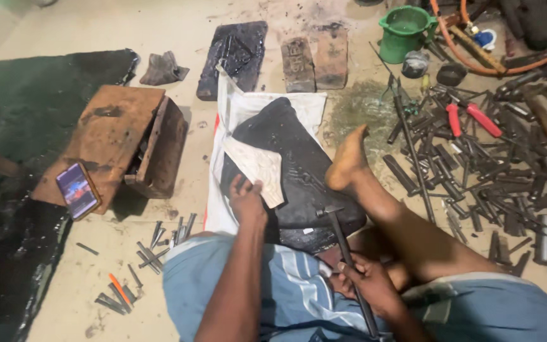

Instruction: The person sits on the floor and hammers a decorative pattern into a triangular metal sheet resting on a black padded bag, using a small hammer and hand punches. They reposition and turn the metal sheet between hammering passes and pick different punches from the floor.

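Observation:
I sit on the floor with a black rubber sheet (299, 164) lying on a white sack (243, 107) in front of me. My left hand (247, 199) presses down on the near edge of the sheet, touching a pale cut piece of material (257, 166) that lies on it. My right hand (367, 282) grips the dark handle of a hammer (344, 244), whose head rests on the sheet near my bare foot (348, 159).
A rusty metal box (121, 136) with a phone (77, 189) on it stands at the left. Loose punches and bolts (159, 244) lie near my left knee. Many steel tools (495, 171) cover the floor at the right. Bricks (314, 58), a green bucket (405, 31) and an orange hose (476, 60) sit at the back.

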